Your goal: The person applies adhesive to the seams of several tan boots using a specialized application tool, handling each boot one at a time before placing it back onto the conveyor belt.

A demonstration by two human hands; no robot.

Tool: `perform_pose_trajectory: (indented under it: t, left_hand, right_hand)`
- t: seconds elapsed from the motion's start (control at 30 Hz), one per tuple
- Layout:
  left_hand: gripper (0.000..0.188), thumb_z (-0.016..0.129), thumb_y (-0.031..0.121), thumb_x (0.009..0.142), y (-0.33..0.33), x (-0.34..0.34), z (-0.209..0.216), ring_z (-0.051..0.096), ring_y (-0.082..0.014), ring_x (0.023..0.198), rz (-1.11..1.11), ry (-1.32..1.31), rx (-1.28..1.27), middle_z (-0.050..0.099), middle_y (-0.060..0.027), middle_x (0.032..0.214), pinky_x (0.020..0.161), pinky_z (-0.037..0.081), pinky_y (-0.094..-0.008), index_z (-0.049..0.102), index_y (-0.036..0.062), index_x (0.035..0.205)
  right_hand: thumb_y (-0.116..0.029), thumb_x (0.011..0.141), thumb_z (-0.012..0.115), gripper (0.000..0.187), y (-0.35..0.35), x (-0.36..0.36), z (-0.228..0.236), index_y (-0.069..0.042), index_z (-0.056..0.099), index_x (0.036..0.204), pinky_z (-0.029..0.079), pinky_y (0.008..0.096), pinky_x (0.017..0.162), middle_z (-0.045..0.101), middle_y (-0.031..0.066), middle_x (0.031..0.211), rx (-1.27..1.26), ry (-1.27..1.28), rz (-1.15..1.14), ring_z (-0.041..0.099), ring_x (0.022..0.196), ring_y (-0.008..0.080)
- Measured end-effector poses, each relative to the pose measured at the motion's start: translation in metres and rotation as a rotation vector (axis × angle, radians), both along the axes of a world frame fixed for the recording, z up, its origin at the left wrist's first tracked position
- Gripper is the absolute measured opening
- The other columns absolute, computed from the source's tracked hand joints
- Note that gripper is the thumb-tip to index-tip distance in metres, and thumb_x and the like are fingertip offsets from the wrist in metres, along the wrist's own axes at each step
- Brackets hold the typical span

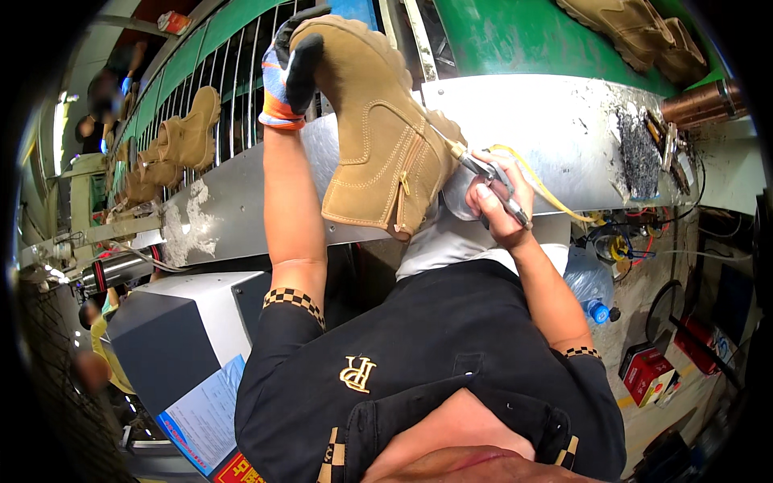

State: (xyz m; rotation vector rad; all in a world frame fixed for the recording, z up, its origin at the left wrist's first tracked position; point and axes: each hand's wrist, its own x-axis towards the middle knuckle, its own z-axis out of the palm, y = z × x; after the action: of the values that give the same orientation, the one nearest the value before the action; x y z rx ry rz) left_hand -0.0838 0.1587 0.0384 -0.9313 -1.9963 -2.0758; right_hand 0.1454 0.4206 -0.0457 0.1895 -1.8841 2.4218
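My left hand, in an orange, blue and black work glove, grips a tan boot by its toe end. The boot is raised over the metal bench edge, its zipped shaft towards me and its sole on the right. My bare right hand is closed round a small grey nozzle gun with a brass-coloured front and a thin tip. That tip points at the sole edge of the boot; I cannot tell whether it touches. A yellow hose runs beside the gun.
The metal ledge borders a green conveyor carrying more boots at far right. Other tan boots stand on a barred rack at left. Tools lie at the ledge's right end. A plastic bottle sits below, near my right arm.
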Motion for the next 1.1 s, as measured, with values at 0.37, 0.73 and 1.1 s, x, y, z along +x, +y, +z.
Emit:
perform_pose_trajectory:
  t: [0.37, 0.73, 1.1]
  left_hand:
    - [0.059, 0.05, 0.052, 0.097, -0.058, 0.009, -0.054, 0.063, -0.0215, 0.102, 0.1, -0.142, 0.045, 0.067, -0.0134, 0.111, 0.094, 0.049, -0.0359, 0.062, -0.0031, 0.114]
    - [0.057, 0.059, 0.049, 0.095, -0.079, 0.116, -0.062, 0.066, -0.0232, 0.099, 0.567, -0.662, 0.188, 0.066, -0.0118, 0.114, 0.089, 0.053, -0.0352, 0.06, -0.0024, 0.119]
    - [0.067, 0.053, 0.052, 0.096, -0.088, 0.21, -0.056, 0.056, -0.0291, 0.122, 0.536, -1.01, 0.074, 0.053, -0.014, 0.137, 0.098, 0.051, -0.0449, 0.044, 0.0028, 0.141]
  right_hand:
    - [-0.009, 0.091, 0.055, 0.036, -0.001, 0.011, -0.005, 0.01, 0.046, 0.12, 0.04, 0.0257, 0.053, 0.051, 0.0037, 0.065, -0.188, -0.1, -0.067, 0.047, 0.056, 0.0098]
    - [-0.004, 0.092, 0.051, 0.031, -0.022, -0.007, -0.007, 0.003, 0.048, 0.122, 0.038, 0.0248, 0.051, 0.049, 0.0028, 0.067, -0.242, -0.135, -0.087, 0.043, 0.054, 0.0082]
    - [-0.006, 0.09, 0.055, 0.028, -0.042, -0.037, -0.02, 0.001, 0.052, 0.117, 0.039, 0.022, 0.05, 0.053, -0.0001, 0.067, -0.059, -0.028, -0.113, 0.049, 0.054, 0.0055]
